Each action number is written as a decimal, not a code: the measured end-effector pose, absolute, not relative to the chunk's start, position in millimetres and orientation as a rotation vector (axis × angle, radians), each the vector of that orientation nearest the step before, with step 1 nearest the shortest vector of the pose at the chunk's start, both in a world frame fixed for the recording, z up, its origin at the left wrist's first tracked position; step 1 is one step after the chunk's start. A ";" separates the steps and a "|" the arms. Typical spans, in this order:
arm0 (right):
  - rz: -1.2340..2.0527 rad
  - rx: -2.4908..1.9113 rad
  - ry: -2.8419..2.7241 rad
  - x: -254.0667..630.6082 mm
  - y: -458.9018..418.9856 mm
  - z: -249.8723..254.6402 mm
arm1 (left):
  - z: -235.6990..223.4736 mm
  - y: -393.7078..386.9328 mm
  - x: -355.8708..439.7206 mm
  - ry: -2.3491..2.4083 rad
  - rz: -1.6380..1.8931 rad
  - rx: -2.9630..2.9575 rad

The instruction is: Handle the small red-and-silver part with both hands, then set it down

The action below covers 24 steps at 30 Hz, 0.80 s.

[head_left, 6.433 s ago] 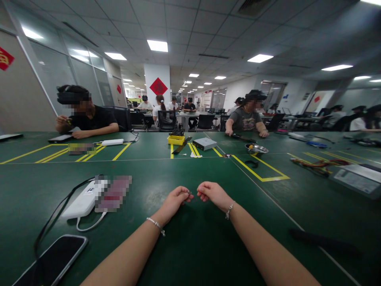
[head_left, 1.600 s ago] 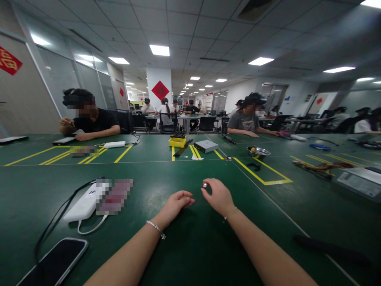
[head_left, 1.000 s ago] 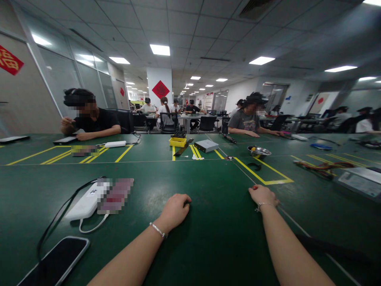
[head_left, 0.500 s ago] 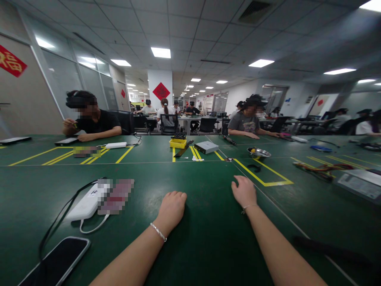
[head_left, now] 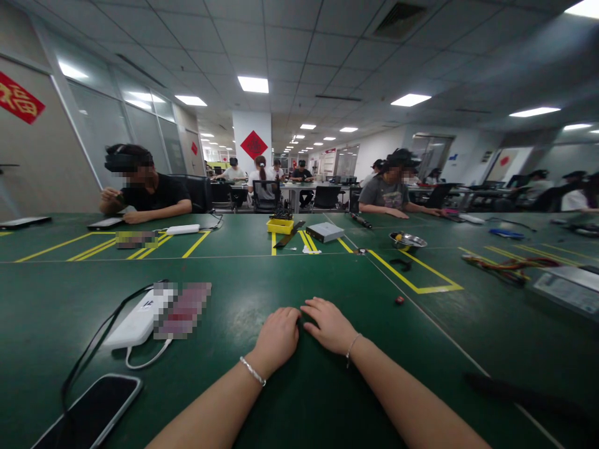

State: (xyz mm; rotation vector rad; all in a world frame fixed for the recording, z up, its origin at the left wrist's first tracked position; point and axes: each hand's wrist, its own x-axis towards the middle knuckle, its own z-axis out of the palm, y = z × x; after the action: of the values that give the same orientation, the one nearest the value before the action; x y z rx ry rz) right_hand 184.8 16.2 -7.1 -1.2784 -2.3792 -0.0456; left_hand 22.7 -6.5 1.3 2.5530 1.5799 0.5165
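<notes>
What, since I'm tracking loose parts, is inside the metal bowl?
The metal bowl holds a yellow item at left, too small to name; its near wall hides part of the bottom.

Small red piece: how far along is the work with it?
The small red piece lies on the green table, out of any grip, so its placing looks done. Nothing shows in the right hand; the palm-down left hand could hide something. What is left can't be told from this view.

Green tabletop (head_left: 234, 280) = landmark. On its far side: yellow tray (head_left: 279, 226), grey box (head_left: 324, 232), yellow tape outlines (head_left: 435, 289). On its L side: white power bank (head_left: 140, 317), blk phone screen (head_left: 88, 415) w/ light rim. On its R: small red item (head_left: 399, 300), multicolour wires (head_left: 498, 267).
</notes>
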 end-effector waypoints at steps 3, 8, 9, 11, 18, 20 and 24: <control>-0.261 -1.600 -2.103 222.6 30.6 5.3 | 3.5 -6.6 20.7 1.527 0.546 2.557; -0.395 -2.306 -1.553 299.6 39.5 15.0 | 3.6 -5.7 18.6 1.478 0.571 2.572; -0.324 -2.404 -1.473 311.3 39.2 14.8 | 3.6 -5.6 18.3 1.474 0.565 2.581; -0.146 -2.537 -1.351 327.7 38.3 13.2 | 4.0 -5.5 17.4 1.453 0.547 2.616; 0.086 -2.599 -1.293 339.5 38.1 10.8 | 9.1 -7.5 10.9 1.386 0.416 2.809; 0.095 -2.578 -1.328 340.2 37.5 11.4 | 8.6 -7.9 10.8 1.383 0.412 2.812; 0.111 -2.559 -1.358 340.7 36.6 13.4 | 4.3 -7.3 12.4 1.366 0.480 2.777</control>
State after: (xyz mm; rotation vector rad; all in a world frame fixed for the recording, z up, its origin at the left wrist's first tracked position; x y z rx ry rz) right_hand 340.7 36.6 13.4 -2.5593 -1.3575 0.1114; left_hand 12.4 -7.3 4.3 2.7773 1.3656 0.4795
